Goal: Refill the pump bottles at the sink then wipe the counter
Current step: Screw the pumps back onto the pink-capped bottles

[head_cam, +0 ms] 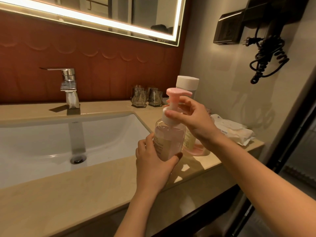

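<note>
A clear pump bottle with a pink pump head and pale liquid is held above the beige counter, right of the sink. My left hand wraps around the bottle's lower body. My right hand grips the white collar under the pump head. Behind it a second bottle stands on a pink tray. A taller clear bottle with a white cap stands behind both.
A chrome faucet rises behind the basin. Two glass tumblers stand by the red wall. A pack of wipes lies at the counter's right end. A black hair dryer with a coiled cord hangs on the right wall.
</note>
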Demonstrator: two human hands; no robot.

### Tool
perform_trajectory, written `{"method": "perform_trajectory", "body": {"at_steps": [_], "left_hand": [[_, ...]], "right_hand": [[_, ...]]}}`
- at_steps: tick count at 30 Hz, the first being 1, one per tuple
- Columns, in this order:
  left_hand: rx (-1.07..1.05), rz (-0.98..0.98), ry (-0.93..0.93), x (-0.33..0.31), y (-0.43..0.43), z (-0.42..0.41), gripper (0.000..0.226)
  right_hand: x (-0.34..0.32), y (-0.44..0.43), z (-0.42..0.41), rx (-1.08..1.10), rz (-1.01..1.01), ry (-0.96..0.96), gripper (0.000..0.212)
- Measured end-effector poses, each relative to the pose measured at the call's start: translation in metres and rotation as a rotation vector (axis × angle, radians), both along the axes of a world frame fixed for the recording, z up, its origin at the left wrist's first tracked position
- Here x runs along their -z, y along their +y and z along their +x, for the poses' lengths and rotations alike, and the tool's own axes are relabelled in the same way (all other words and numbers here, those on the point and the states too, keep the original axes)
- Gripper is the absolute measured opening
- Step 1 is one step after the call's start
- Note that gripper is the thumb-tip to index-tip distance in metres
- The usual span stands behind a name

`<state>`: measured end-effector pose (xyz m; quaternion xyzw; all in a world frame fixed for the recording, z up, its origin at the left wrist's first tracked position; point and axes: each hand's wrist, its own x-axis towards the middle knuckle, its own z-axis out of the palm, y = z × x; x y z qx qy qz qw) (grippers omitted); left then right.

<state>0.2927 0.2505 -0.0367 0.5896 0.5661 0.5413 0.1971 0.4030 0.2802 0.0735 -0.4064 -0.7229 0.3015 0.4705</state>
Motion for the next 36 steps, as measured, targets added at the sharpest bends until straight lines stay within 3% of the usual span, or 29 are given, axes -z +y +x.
{"method": "perform_trajectory", "body": {"at_steps": [4,8,12,19,22,27,32,36], "left_hand": [[0.001,-0.008,-0.009,-0.001,0.000,0.000,0.082],[0.006,-0.019,-0.012,-0.001,0.000,0.001,0.083],[0.010,-0.032,-0.027,-0.002,0.000,0.001,0.083],[0.007,-0.021,-0.031,-0.003,-0.001,0.000,0.081],[0.039,-0.012,-0.071,-0.004,-0.003,0.001,0.074],[0.085,-0.022,-0.118,-0.006,-0.006,0.000,0.070],[0.094,-0.009,-0.125,-0.006,-0.008,-0.001,0.067],[0.092,-0.007,-0.116,-0.007,-0.008,-0.001,0.069]], "right_hand": [[0.001,0.005,-0.007,0.057,0.055,-0.050,0.054],[-0.002,0.010,-0.013,0.059,0.039,-0.136,0.078],[-0.001,0.007,-0.013,0.029,0.044,-0.205,0.076],[-0.009,0.004,0.004,-0.250,-0.146,-0.253,0.061],[-0.012,0.003,0.009,-0.212,-0.123,-0.285,0.049],[-0.007,0.003,0.003,-0.052,0.010,-0.154,0.038],[-0.004,0.005,-0.004,0.077,0.172,-0.181,0.049],[-0.009,0.012,-0.010,0.022,0.053,-0.258,0.059]]}}
